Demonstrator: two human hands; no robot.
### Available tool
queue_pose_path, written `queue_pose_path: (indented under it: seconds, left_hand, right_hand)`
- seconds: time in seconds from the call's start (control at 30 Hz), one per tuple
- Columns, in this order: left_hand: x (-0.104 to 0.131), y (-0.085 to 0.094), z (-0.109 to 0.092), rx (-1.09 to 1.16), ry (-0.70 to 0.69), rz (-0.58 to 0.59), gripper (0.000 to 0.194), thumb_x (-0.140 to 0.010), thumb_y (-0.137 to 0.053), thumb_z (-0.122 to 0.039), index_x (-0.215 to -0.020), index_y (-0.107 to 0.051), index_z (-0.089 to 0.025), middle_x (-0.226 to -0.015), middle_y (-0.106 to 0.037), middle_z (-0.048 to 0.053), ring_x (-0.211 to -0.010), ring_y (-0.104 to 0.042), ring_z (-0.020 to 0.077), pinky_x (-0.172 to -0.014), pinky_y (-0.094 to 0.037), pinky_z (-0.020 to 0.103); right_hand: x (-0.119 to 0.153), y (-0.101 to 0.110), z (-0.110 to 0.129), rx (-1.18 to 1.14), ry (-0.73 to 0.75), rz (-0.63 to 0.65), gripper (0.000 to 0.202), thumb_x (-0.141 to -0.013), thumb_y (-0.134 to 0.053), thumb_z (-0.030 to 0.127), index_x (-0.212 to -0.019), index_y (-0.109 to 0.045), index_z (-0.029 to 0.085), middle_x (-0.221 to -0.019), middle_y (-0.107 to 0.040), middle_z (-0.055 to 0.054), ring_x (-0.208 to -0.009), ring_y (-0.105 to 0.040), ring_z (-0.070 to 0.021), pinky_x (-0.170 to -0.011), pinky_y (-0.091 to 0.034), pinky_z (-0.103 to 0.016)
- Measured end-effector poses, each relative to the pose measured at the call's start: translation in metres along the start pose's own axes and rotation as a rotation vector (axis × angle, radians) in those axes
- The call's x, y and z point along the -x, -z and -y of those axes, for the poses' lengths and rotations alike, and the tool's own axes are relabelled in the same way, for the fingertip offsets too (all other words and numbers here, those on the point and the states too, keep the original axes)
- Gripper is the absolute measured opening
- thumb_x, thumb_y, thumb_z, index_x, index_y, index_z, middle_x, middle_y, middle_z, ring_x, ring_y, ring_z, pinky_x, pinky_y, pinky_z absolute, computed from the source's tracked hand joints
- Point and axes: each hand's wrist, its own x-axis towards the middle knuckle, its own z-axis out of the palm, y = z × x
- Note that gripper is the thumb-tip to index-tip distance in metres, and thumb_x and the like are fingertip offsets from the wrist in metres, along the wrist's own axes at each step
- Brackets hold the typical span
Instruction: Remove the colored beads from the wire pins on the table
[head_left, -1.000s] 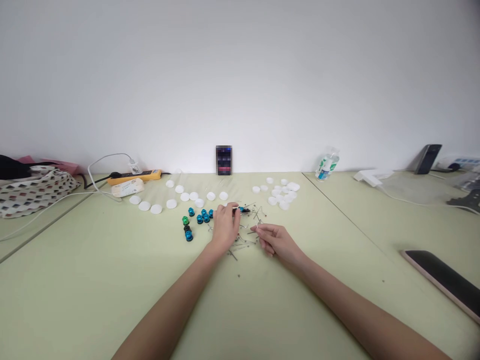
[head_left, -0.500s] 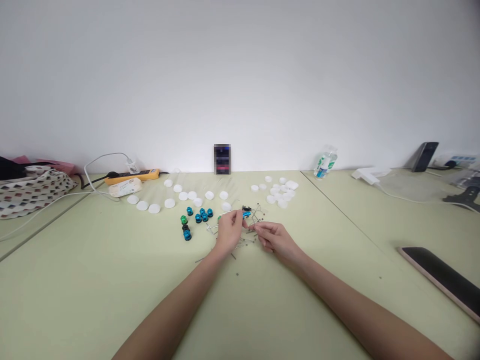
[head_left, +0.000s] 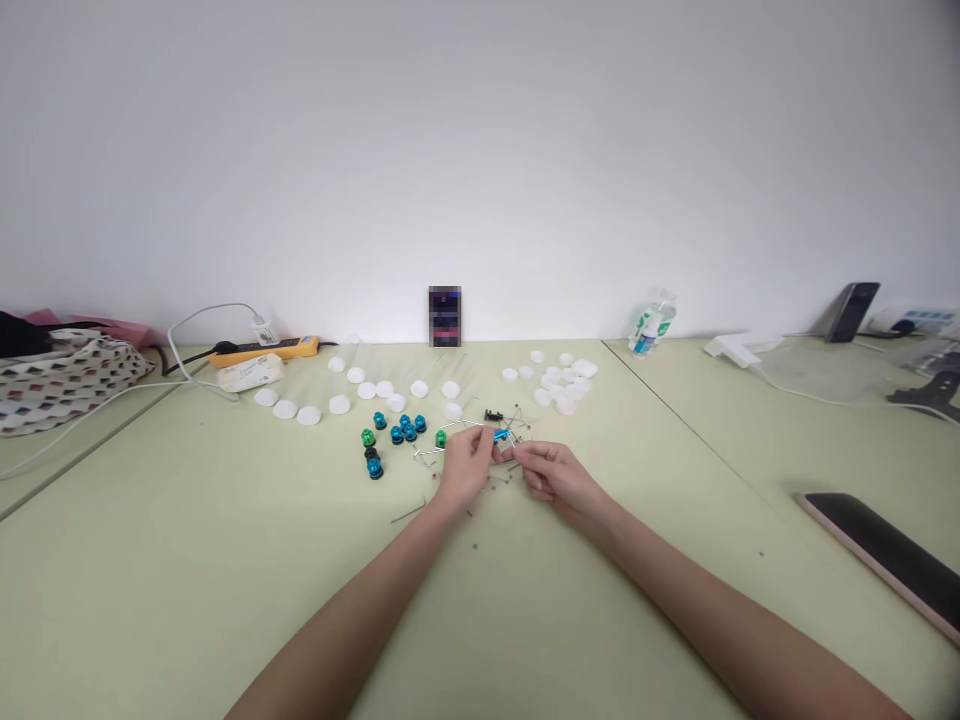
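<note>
The table (head_left: 480,620) spreads wide to the wall (head_left: 525,150); the left hand (head_left: 468,467) pinches a blue part (head_left: 500,436), the right hand (head_left: 556,472) a thin rod (head_left: 513,438).

Plain grey-white wall (head_left: 480,150), pale green tabletop (head_left: 225,560), dark seams (head_left: 626,366)

Pale green table (head_left: 487,630), blue pieces (head_left: 375,468), white caps (head_left: 565,407), thin metal rods (head_left: 409,513)

Left fingers (head_left: 481,437) covering part of blue piece (head_left: 502,436), 5 o'clock. Patterned cloth (head_left: 71,385), 9 o'clock, and dark slab (head_left: 877,555), 4 o'clock, running off edges.
</note>
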Motion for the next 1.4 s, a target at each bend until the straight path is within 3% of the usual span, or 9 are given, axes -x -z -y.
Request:
queue_pose_path:
  seconds: [0.2, 0.4, 0.5, 0.6, 0.7, 0.83, 0.93, 1.07, 1.4]
  left_hand:
    - [0.000, 0.000, 0.000, -0.008, -0.022, 0.005, 0.041, -0.083, -0.038, -0.048, -0.071, -0.060, -0.016, -0.056, -0.058, 0.000, -0.043, -0.043, 0.0100, -0.044, -0.034, 0.022]
    - [0.001, 0.004, -0.005, -0.033, -0.112, 0.039, 0.033, -0.084, -0.042, -0.042, -0.081, -0.063, -0.017, -0.059, -0.056, -0.001, -0.060, -0.052, 0.0129, -0.062, -0.041, 0.023]
    - [0.001, 0.006, -0.006, -0.080, -0.174, 0.081, 0.032, -0.085, -0.039, -0.040, -0.087, -0.062, -0.018, -0.062, -0.055, -0.001, -0.062, -0.051, 0.0128, -0.063, -0.040, 0.023]
    - [0.002, 0.009, -0.007, -0.143, -0.235, 0.122, 0.033, -0.087, -0.037, -0.040, -0.080, -0.060, -0.018, -0.061, -0.053, -0.002, -0.059, -0.048, 0.0122, -0.059, -0.039, 0.022]
    - [0.002, 0.010, -0.008, -0.170, -0.256, 0.131, 0.034, -0.086, -0.038, -0.040, -0.070, -0.058, -0.017, -0.058, -0.050, -0.002, -0.057, -0.045, 0.0116, -0.055, -0.036, 0.022]
    - [0.002, 0.009, -0.009, -0.182, -0.257, 0.112, 0.033, -0.085, -0.040, -0.040, -0.071, -0.060, -0.017, -0.058, -0.050, -0.002, -0.055, -0.043, 0.0112, -0.054, -0.035, 0.022]
    - [0.003, 0.008, -0.009, -0.174, -0.250, 0.126, 0.032, -0.085, -0.041, -0.039, -0.078, -0.062, -0.016, -0.063, -0.055, 0.000, -0.059, -0.047, 0.0117, -0.057, -0.038, 0.021]
    - [0.003, 0.007, -0.009, -0.106, -0.233, 0.161, 0.029, -0.084, -0.043, -0.036, -0.088, -0.064, -0.016, -0.079, -0.063, 0.003, -0.070, -0.053, 0.0137, -0.065, -0.042, 0.022]
    - [0.003, 0.007, -0.012, -0.062, -0.181, 0.161, 0.028, -0.082, -0.048, -0.036, -0.090, -0.065, -0.015, -0.079, -0.064, 0.004, -0.067, -0.053, 0.0130, -0.063, -0.043, 0.022]
  right_hand:
    - [-0.002, 0.003, -0.002, -0.021, -0.024, 0.008, 0.033, -0.072, -0.064, 0.041, -0.089, -0.066, 0.012, -0.041, -0.032, 0.008, -0.040, -0.017, -0.0047, -0.040, -0.011, -0.021]
    - [-0.004, 0.010, -0.003, -0.101, -0.061, 0.038, 0.027, -0.073, -0.064, 0.035, -0.088, -0.066, 0.012, -0.040, -0.027, 0.009, -0.039, -0.015, -0.0038, -0.040, -0.011, -0.021]
    - [-0.004, 0.011, -0.002, -0.093, -0.060, 0.039, 0.026, -0.074, -0.063, 0.035, -0.086, -0.065, 0.012, -0.041, -0.026, 0.010, -0.039, -0.015, -0.0038, -0.040, -0.012, -0.021]
    - [-0.002, 0.009, 0.000, 0.072, -0.008, 0.005, 0.029, -0.075, -0.061, 0.040, -0.084, -0.064, 0.013, -0.041, -0.029, 0.008, -0.040, -0.018, -0.0051, -0.041, -0.013, -0.022]
    - [0.002, 0.003, 0.001, 0.408, 0.155, -0.101, 0.031, -0.077, -0.056, 0.044, -0.077, -0.065, 0.015, -0.046, -0.035, 0.005, -0.043, -0.025, -0.0065, -0.043, -0.017, -0.022]
    - [0.005, -0.003, 0.001, 0.669, 0.279, -0.237, 0.032, -0.078, -0.053, 0.044, -0.071, -0.065, 0.015, -0.048, -0.040, 0.003, -0.046, -0.030, -0.0081, -0.046, -0.022, -0.023]
    - [0.005, -0.001, 0.002, 0.539, 0.153, -0.169, 0.033, -0.077, -0.054, 0.045, -0.074, -0.066, 0.015, -0.052, -0.051, 0.000, -0.044, -0.034, -0.0081, -0.044, -0.024, -0.023]
    - [0.002, 0.005, 0.006, 0.338, 0.012, -0.058, 0.033, -0.069, -0.063, 0.046, -0.070, -0.067, 0.014, -0.062, -0.061, -0.003, -0.040, -0.027, -0.0044, -0.041, -0.018, -0.023]
    - [-0.004, 0.009, 0.000, 0.180, 0.006, -0.089, 0.036, -0.057, -0.075, 0.045, -0.061, -0.057, 0.014, -0.057, -0.059, -0.001, -0.041, -0.028, -0.0035, -0.043, -0.016, -0.023]
